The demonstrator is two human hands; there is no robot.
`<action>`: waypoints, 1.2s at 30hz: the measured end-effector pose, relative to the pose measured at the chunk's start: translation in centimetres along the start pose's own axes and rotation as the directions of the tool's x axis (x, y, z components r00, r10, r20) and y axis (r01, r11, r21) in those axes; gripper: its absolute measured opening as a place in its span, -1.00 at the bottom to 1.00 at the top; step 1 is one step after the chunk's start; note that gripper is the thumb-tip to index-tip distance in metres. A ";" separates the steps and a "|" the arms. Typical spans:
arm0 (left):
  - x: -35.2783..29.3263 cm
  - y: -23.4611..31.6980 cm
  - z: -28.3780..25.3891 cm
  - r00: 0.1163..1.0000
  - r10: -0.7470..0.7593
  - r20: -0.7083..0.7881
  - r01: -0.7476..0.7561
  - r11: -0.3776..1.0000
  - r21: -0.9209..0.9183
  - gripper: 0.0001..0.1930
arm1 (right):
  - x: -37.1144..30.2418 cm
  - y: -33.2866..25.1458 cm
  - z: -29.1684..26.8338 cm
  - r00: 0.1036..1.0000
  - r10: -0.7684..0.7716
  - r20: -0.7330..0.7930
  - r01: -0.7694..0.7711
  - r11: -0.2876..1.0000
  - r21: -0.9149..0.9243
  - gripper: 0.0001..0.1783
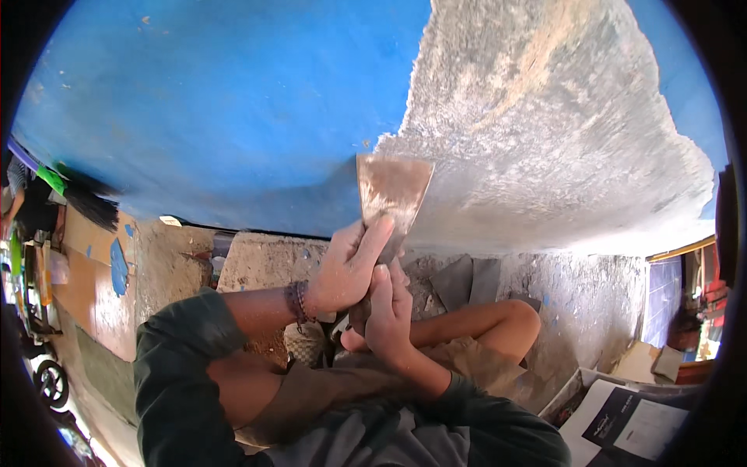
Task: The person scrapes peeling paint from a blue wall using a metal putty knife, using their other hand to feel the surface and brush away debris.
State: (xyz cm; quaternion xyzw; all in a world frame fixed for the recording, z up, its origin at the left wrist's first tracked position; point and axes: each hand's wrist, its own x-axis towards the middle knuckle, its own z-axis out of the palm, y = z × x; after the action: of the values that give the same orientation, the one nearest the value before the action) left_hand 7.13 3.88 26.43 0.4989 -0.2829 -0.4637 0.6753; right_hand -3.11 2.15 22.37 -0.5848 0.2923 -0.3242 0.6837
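A wide-bladed metal paint scraper (pixel 394 183) points up at the wall, its blade edge at the border between blue paint (pixel 257 101) and a bare, rough grey-white patch (pixel 537 124). My left hand (pixel 342 268), dusty and with a dark bracelet at the wrist, is closed round the scraper near the base of the blade, its thumb lying along the metal. Lower down, my right hand (pixel 389 315) grips the handle, which is mostly hidden by the fingers. Whether the blade edge touches the wall is hard to tell.
My bent legs (pixel 498 327) are close to the wall foot. At the left lie cardboard (pixel 93 280) with a blue paint flake (pixel 118 267) and a black-bristled broom (pixel 92 204). A box with printed papers (pixel 622 424) stands at the lower right.
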 end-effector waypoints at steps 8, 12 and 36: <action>-0.3 -0.4 -0.8 0.999 0.047 0.012 -0.047 0.999 -0.002 -0.66 | -0.4 -0.3 1.0 0.999 0.044 -0.001 -0.044 0.996 0.072 -0.64; 0.0 1.3 -0.4 0.994 0.101 -0.030 -0.101 0.995 -0.003 -0.66 | 0.8 -0.6 1.9 0.987 -0.154 0.035 0.150 0.984 0.091 -0.60; -0.1 -1.0 -2.0 0.987 0.161 -0.025 -0.160 0.986 0.055 -0.68 | -0.7 -0.9 2.8 1.000 0.012 -0.023 -0.009 0.994 0.105 -0.61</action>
State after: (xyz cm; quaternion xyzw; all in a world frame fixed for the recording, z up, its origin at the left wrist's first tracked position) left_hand 8.43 4.72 24.79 0.4990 -0.3245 -0.3928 0.7010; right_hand -1.46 4.37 23.65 -0.5424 0.2861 -0.3425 0.7118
